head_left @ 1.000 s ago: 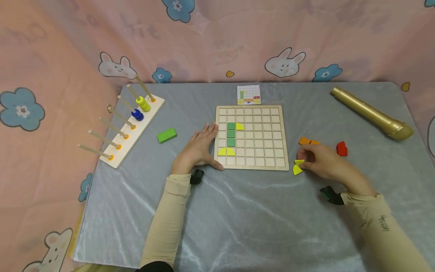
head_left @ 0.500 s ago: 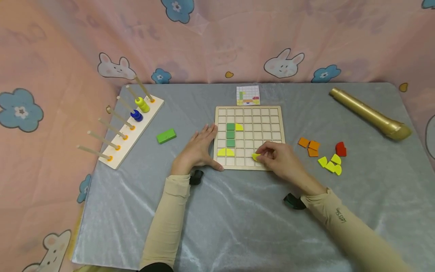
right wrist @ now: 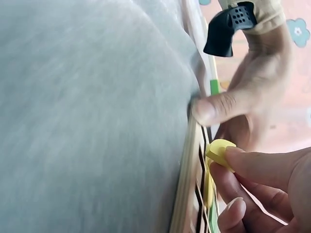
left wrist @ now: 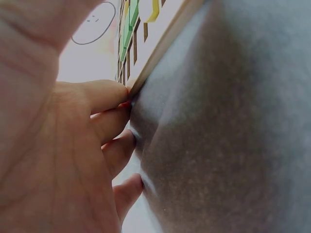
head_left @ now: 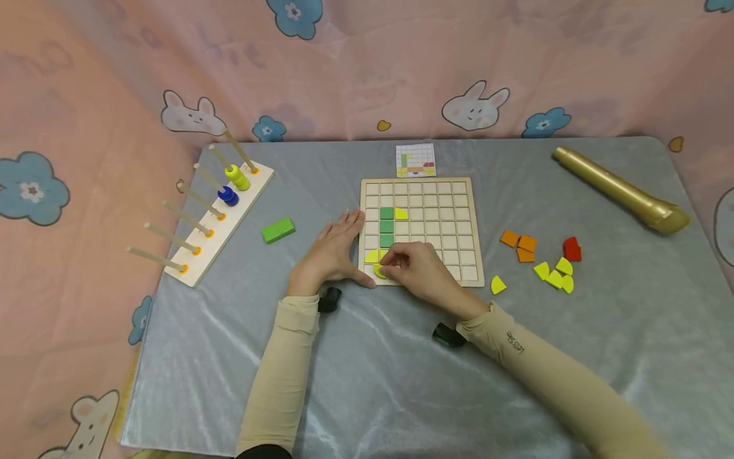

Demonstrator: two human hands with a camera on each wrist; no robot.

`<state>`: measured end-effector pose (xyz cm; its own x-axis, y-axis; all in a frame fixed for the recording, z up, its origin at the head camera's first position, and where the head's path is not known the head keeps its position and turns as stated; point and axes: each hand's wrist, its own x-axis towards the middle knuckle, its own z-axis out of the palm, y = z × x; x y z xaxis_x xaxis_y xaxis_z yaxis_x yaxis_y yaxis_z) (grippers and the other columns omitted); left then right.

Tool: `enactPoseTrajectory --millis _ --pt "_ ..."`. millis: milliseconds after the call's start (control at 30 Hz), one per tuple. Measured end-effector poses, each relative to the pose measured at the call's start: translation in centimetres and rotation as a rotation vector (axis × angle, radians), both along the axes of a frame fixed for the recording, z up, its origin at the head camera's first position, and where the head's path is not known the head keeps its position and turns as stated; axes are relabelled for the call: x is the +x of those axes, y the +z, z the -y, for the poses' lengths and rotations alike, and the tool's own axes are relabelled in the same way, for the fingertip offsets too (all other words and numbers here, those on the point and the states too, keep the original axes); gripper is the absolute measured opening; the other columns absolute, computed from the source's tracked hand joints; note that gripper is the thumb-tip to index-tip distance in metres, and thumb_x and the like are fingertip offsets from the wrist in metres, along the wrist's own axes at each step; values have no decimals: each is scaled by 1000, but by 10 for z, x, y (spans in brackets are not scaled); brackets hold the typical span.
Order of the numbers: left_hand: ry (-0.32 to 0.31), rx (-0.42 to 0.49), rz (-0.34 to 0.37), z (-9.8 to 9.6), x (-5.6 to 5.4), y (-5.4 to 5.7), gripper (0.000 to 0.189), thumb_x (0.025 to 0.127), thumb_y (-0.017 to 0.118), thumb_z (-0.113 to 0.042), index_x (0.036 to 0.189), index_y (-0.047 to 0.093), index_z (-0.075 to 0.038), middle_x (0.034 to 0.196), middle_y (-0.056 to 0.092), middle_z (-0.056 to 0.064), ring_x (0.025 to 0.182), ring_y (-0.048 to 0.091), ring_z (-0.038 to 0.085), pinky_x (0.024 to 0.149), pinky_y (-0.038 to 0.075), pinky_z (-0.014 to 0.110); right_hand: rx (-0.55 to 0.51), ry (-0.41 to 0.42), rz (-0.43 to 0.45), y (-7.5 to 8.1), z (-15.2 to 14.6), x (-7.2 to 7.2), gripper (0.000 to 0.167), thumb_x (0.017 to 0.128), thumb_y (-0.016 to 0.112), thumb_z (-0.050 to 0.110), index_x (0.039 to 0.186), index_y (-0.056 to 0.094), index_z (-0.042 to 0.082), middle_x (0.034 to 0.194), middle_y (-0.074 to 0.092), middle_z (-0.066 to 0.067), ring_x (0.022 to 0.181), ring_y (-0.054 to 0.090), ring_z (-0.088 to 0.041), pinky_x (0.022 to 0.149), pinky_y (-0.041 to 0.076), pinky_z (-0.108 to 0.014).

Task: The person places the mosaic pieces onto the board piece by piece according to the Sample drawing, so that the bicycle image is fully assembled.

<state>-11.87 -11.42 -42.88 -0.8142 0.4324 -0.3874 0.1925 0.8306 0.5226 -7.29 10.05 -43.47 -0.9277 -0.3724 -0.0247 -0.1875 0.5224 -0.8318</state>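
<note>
In the head view my left hand (head_left: pixel 327 258) braces the left side of a wooden grid board (head_left: pixel 444 223). Its thumb is at the near left corner, and the fingers stretch along the edge. My right hand (head_left: pixel 421 271) pinches a yellow quarter-round tile (head_left: pixel 378 271) between thumb and fingertips over the board's lower left cells. The right wrist view shows that yellow tile (right wrist: pixel 219 149) tilted, close to the left thumb. Several green square tiles (head_left: pixel 387 226) stand in a column on the board. One yellow tile (head_left: pixel 401 214) sits beside the top one; others are partly covered by the right hand.
Right of the board lie a lone yellow tile (head_left: pixel 497 285), a yellow cluster (head_left: pixel 554 278), orange squares (head_left: pixel 527 243) and red pieces (head_left: pixel 571 249). A pattern card (head_left: pixel 415 160), gold tapered tube (head_left: pixel 619 188), green block (head_left: pixel 278 230) and peg rack (head_left: pixel 197 258) surround the board.
My right hand has moved left from the loose tiles, across the board, to its lower left cells with a yellow tile. My left hand has stayed at the board's edge.
</note>
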Motion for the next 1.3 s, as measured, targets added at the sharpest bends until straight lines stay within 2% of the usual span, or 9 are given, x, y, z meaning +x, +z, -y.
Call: enactPoseTrajectory --millis 200,467,800,1033,1300 --pt "-9 3 -5 0 0 0 143 68 101 -46 172 7 -14 180 1 0 168 -4 18 137 -1 45 37 7 2 -2 12 -2 5 92 82 9 95 81 5 87 78 -6 64 51 -13 59 41 -25" --pt "-14 -1 -7 0 1 0 144 68 101 -47 172 7 -13 180 1 0 168 -4 19 137 -1 45 147 3 -62 -6 18 -5 3 90 84 10 91 82 9 95 73 -5 95 61 -25 81 53 -40" --pt "-13 -3 -6 0 0 0 144 68 101 -47 172 7 -14 180 1 0 168 -4 19 137 -1 45 172 -21 -52 -6 16 -6 10 90 86 16 93 78 11 96 69 -6 92 56 -23 81 49 -37" --pt "5 4 1 -1 1 1 145 67 102 -45 172 7 -14 180 1 -2 168 -4 17 137 -2 43 178 -75 -46 -2 -11 -4 10 91 84 18 92 76 12 90 66 -4 87 52 -22 77 43 -34" --pt "11 15 4 -1 1 1 145 66 103 -42 172 7 -15 180 0 -2 167 -5 16 137 -3 44 174 -149 -71 2 -71 4 10 95 79 13 99 75 5 94 69 -11 88 51 -24 77 39 -33"
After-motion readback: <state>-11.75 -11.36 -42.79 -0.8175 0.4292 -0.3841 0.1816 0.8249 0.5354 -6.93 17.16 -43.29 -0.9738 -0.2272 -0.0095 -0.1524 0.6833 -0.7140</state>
